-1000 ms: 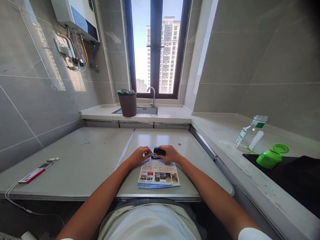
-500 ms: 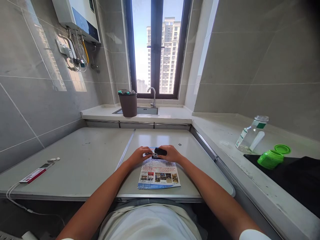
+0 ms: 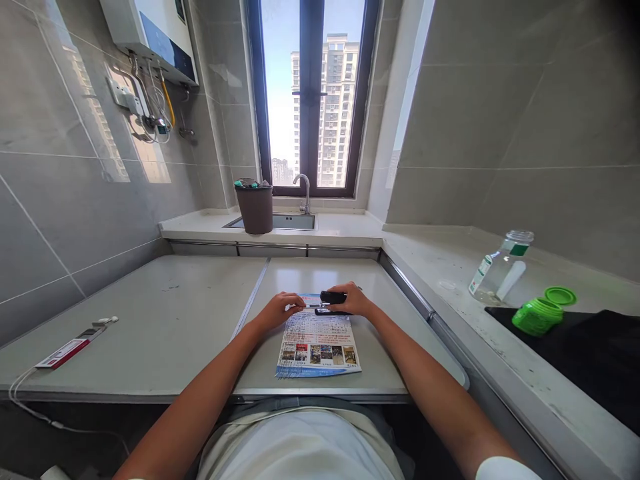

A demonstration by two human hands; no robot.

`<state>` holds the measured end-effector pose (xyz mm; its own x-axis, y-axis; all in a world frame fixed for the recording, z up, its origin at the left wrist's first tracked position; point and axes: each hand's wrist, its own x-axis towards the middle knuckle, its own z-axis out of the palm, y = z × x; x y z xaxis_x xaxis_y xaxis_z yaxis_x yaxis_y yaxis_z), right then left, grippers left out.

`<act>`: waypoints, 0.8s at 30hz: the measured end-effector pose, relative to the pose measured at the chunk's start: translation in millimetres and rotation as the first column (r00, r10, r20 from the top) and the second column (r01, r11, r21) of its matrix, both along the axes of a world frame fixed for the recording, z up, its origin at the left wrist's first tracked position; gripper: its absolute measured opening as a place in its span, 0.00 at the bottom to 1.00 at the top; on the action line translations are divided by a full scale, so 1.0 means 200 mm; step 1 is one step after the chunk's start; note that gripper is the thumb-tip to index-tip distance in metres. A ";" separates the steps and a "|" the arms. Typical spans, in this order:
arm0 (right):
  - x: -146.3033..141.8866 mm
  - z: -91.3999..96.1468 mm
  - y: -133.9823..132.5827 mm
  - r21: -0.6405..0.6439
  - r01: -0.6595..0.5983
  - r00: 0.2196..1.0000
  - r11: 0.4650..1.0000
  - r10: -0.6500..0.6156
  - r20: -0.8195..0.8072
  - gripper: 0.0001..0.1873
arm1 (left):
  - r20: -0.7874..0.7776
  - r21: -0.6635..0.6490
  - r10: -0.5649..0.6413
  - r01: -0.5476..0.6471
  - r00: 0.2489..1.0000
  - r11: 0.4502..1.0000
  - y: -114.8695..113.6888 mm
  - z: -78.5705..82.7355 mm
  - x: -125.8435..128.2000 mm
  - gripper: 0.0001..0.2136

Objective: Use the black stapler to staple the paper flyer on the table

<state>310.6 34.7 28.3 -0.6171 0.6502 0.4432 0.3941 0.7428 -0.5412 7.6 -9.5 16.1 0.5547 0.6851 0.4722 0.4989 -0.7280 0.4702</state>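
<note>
In my right hand (image 3: 350,299) is a black stapler (image 3: 332,297), its top lifted away from its base, over the upper part of a printed leaflet stack (image 3: 319,341). My fingers wrap around its right end. A thin metallic part shows between the stapler's two halves, pointing left. My left hand (image 3: 285,309) is just left of the stapler with thumb and fingertips pinched together. Whatever is between those fingertips is too small to make out. The stack lies on the table under both hands, with coloured pictures along its lower edge.
On the table (image 3: 165,333) at left lie a red and white box (image 3: 70,350) and a white cable. A brown bin (image 3: 256,208) stands by the sink (image 3: 295,221). The right counter holds a clear jar (image 3: 503,267), an open green container (image 3: 539,316) and a black cloth (image 3: 595,360).
My right hand has moved right with the stapler, away from my left hand. The stapler's opening shows more plainly. My left hand stays almost in place.
</note>
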 end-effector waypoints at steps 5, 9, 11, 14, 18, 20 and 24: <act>-0.08 0.01 -0.04 -0.011 -0.098 0.995 0.995 0.098 -0.025 0.23 | 0.075 -0.094 -0.028 0.035 0.997 0.995 -0.01 0.01 0.01 0.08; -0.18 0.00 -0.09 0.017 -0.152 0.988 0.988 0.152 -0.015 0.24 | 0.124 -0.181 -0.018 0.040 0.992 0.983 -0.02 0.00 0.03 0.15; -0.21 -0.01 -0.10 0.025 -0.154 0.988 0.988 0.155 -0.025 0.23 | 0.141 -0.194 -0.002 0.029 0.990 0.981 -0.03 -0.01 0.05 0.13; -0.22 -0.01 -0.11 0.020 -0.141 0.988 0.990 0.141 -0.058 0.22 | 0.180 -0.197 -0.005 0.041 0.984 0.980 -0.03 -0.02 0.07 0.09; -0.22 0.01 -0.11 0.016 -0.129 0.988 0.991 0.130 -0.080 0.21 | 0.217 -0.176 0.008 0.031 0.976 0.984 -0.04 -0.02 0.10 0.06; -0.22 0.01 -0.12 0.016 -0.136 0.989 0.991 0.136 -0.064 0.21 | 0.214 -0.199 0.007 0.037 0.977 0.979 -0.04 -0.03 0.10 0.07; -0.22 0.01 -0.13 0.051 -0.174 0.984 0.983 0.173 0.033 0.20 | 0.148 -0.162 -0.002 0.026 0.989 0.986 -0.03 -0.03 0.08 0.12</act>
<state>266.7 9.3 30.9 -0.7313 0.5082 0.4548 0.2718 0.8288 -0.4891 24.6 -15.1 9.1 0.4975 0.7524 0.4316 0.4057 -0.6417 0.6509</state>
